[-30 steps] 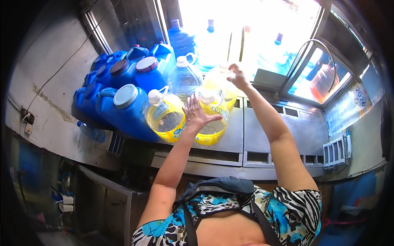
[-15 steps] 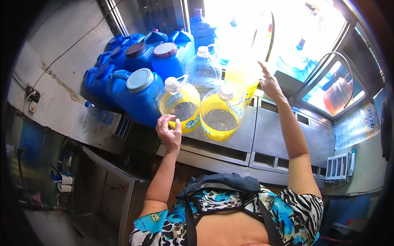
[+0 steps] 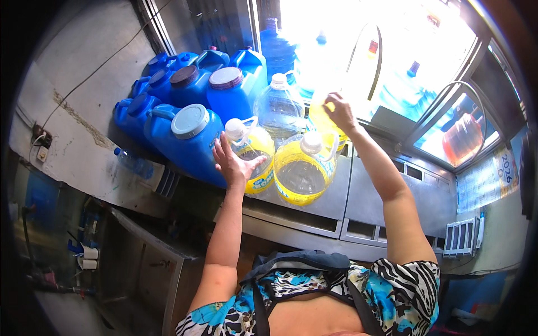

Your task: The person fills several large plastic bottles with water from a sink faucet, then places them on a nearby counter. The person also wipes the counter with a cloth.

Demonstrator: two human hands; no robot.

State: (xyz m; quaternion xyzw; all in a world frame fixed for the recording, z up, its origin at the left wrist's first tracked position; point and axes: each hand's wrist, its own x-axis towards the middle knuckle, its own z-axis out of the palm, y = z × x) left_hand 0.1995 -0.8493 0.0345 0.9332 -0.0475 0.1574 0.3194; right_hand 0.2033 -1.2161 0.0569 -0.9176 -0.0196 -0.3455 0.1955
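My left hand is open, its spread fingers and thumb against the near left clear plastic jug, which has a white cap and a yellow label. Right beside it stands a second clear yellow-labelled jug, also white-capped. Farther back, my right hand bends its fingers over the top of a third yellow-labelled jug. Glare washes out that jug's top, so what the fingers close on is hidden. A plain clear jug with a white cap stands behind the near two.
Several blue jerrycans crowd the left of the metal counter. A small clear bottle lies by the left wall. Big blue water bottles stand toward the bright window. A curved hose hangs at the right, and a metal sink is lower left.
My left hand has moved up along the near left jug, its fingers spreading. My right hand has drawn left and down, from beside the back jug onto its top, fingers now bent.
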